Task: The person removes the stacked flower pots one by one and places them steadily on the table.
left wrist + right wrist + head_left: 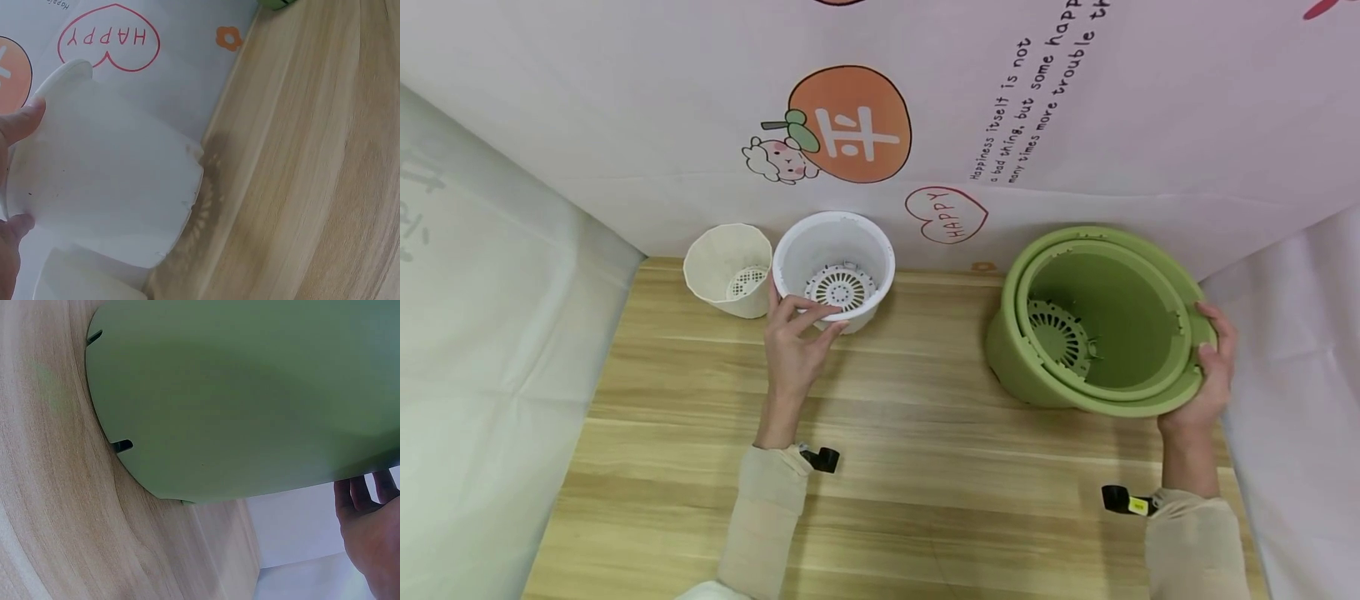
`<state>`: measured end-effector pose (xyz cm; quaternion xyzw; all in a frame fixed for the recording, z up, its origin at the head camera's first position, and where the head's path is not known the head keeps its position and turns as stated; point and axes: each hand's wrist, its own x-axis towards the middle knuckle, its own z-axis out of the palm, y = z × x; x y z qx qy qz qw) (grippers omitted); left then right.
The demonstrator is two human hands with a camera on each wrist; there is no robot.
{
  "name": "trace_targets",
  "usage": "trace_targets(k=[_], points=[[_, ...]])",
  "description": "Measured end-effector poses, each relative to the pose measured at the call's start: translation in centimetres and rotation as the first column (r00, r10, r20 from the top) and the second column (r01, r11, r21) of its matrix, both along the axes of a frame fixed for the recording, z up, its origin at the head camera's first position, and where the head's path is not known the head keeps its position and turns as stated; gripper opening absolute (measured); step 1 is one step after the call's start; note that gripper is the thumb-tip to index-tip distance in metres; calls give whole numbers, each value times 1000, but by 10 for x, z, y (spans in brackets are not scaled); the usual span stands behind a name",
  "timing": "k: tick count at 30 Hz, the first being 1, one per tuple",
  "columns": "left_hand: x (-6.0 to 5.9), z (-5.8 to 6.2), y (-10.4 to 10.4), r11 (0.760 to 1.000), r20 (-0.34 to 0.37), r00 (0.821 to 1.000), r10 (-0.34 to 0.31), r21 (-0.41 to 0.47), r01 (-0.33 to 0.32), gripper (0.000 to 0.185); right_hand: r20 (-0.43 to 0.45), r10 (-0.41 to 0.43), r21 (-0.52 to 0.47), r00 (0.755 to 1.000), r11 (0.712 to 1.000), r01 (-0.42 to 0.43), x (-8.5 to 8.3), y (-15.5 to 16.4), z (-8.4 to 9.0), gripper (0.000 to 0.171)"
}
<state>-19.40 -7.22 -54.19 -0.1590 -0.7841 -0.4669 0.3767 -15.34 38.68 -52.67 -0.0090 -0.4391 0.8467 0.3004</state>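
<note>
The white pot (pixel 835 271), standing on the counter (pixel 910 467) near the backdrop beside a cream pot (pixel 730 268), is grasped at its rim by the left hand (pixel 793 346). The green pot (pixel 1093 321) is tilted toward the camera, its rim clasped by the right hand (pixel 1210 375), so its inside is exposed.

A light wooden plank tabletop (pixel 910 467) carries three things. At eleven o'clock a cream faceted plastic pot (pixel 728 268) stands just beside a white round plastic pot (pixel 835 265). At two o'clock a large green round plastic pot (pixel 1093 321) sits tilted on its base.
</note>
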Motion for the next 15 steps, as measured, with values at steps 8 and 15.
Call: trace_targets(k=[8,15], points=[[-2,-8,-6,1000,25,1000,3,-17,-2,26,10,5,8,1000,1000,-5,1,1,-1,48],[-3,-12,-8,1000,35,999,12,-23,-12,26,1,-3,-6,1000,1000,3,1,0,-2,48]])
